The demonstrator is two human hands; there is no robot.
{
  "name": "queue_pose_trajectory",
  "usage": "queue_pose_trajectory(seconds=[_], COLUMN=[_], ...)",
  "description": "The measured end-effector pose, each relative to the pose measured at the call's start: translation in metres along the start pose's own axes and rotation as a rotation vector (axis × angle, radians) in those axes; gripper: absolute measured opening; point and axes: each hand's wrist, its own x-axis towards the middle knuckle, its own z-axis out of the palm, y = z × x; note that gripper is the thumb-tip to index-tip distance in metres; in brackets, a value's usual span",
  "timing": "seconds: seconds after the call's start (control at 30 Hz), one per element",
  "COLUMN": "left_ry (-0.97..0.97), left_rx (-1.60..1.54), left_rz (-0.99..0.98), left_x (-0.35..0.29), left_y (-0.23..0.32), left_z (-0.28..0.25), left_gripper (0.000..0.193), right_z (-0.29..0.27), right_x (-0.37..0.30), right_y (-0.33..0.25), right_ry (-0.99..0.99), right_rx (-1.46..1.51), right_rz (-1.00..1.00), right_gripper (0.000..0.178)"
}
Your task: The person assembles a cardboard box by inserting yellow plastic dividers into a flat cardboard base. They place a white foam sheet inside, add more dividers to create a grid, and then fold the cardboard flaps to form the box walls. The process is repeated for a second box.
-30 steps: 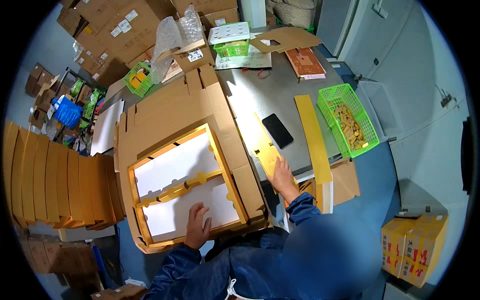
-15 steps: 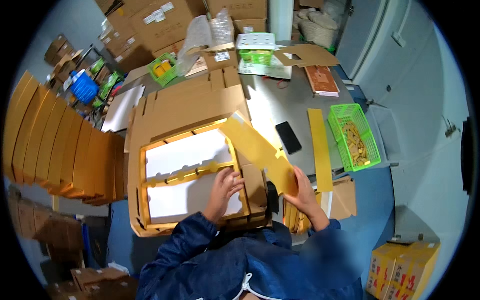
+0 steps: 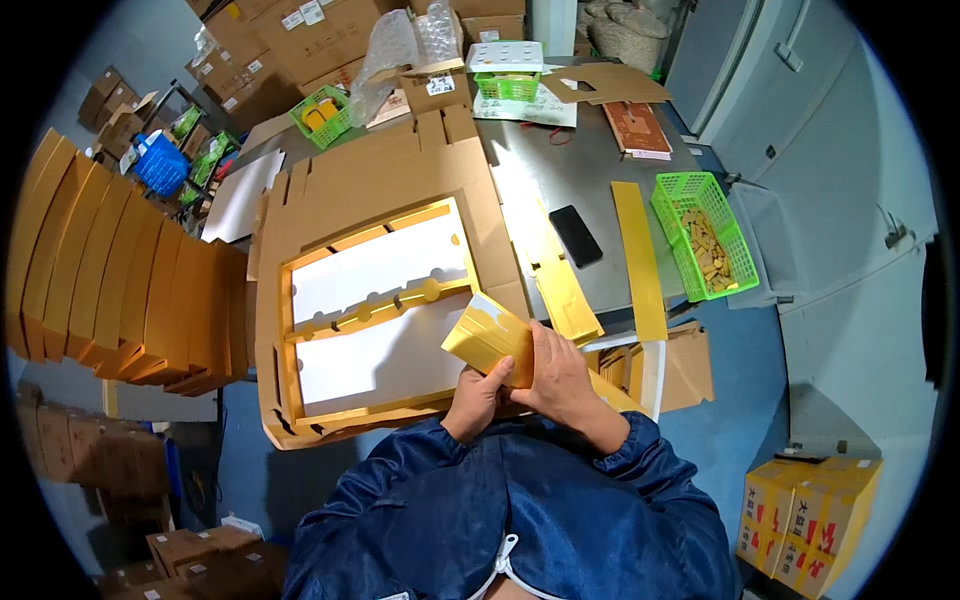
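Close in front of my body, both hands grip one yellow cardboard strip (image 3: pixel 487 338), tilted above the near right corner of a shallow box. My left hand (image 3: pixel 478 402) pinches its lower edge, thumb up on its face. My right hand (image 3: pixel 562 378) wraps round its right end, hiding that part. The shallow box has yellow walls (image 3: pixel 287 385), a white bottom (image 3: pixel 350 372) and a notched yellow divider (image 3: pixel 365 321) across the middle. It lies on a flattened brown carton (image 3: pixel 375 190).
Folded yellow pieces (image 3: pixel 565 300) and a black phone (image 3: pixel 576 236) lie right of the box, near a long yellow strip (image 3: pixel 640 260). A green basket (image 3: pixel 748 260) holds small yellowish pieces. Tall stacked yellow boxes (image 3: pixel 120 270) stand at left; sealed cartons (image 3: pixel 808 525) stand on the floor.
My left hand has left the box's divider and taken hold of the strip. My right hand has brought the strip left and nearer my body, turning it.
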Motion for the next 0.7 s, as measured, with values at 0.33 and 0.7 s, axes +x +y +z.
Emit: queue_pose_trajectory(seconds=[0.33,0.7], left_ry=[-0.063,-0.268], left_rx=[0.006,-0.028], left_rz=[0.116,0.206], left_x=[-0.022,-0.007], left_y=[0.027,0.064], left_z=[-0.014,-0.048], left_gripper=[0.038,0.018], right_z=[0.001,-0.016], right_x=[-0.004,0.002], right_y=[0.009,0.007], right_ry=[-0.194,-0.365], right_rx=[0.175,0.302], right_rz=[-0.104,-0.033], right_gripper=[0.037,0.063])
